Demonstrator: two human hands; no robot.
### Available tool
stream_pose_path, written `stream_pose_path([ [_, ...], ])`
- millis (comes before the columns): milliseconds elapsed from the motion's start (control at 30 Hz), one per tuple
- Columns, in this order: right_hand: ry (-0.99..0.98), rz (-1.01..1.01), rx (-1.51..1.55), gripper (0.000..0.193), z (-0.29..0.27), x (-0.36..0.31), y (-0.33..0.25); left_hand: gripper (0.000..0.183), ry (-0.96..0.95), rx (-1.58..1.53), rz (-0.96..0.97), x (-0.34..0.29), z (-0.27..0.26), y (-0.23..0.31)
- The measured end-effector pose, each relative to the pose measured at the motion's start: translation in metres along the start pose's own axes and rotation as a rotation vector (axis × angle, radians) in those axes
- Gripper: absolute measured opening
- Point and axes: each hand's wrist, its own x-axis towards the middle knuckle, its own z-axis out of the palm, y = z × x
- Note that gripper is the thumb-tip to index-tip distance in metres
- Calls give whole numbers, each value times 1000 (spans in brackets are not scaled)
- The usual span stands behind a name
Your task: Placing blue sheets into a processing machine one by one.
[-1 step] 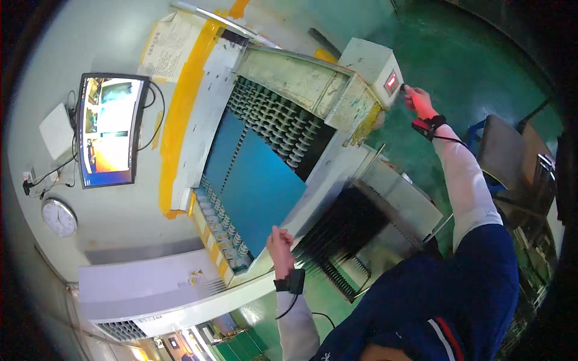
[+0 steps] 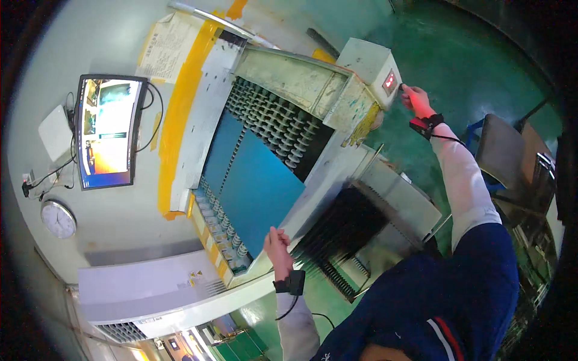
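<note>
My right hand (image 2: 416,101) is at the far right, its fingers closed round a small black knob (image 2: 401,87) on the side of a pale grey control box (image 2: 367,63). Beside the knob, a small display (image 2: 390,81) glows red. My left hand (image 2: 278,246) is loosely curled above the near edge of the roller machine, close to the corner of a flat blue panel (image 2: 259,180); I see nothing in its fingers. Two blue panels lie side by side on the conveyor, a narrow gap with rollers between them. Rows of white roller wheels (image 2: 274,117) show beyond the panels.
A black slotted rack (image 2: 346,222) stands to the right of the machine. A lit monitor (image 2: 108,132) and a round clock (image 2: 58,218) are on the left wall. A chair (image 2: 501,150) stands at right on the green floor. A cable hangs from each wrist band.
</note>
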Motion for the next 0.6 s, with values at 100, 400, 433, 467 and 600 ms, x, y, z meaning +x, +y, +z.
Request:
stream_pose_path([
  [100,21,-6,55,35,6,1,1,30,153,236,242,1,1,3],
  [400,108,-51,-14,24,11,9,5,45,141,953,646,17,3,-21],
  [433,111,-51,-15,24,12,8,4,46,150,968,646,17,6,-21],
  [467,109,-56,-18,23,12,6,3,46,147,968,646,19,9,-20],
  [600,99,-55,7,22,11,4,0,47,146,966,592,24,12,-14],
])
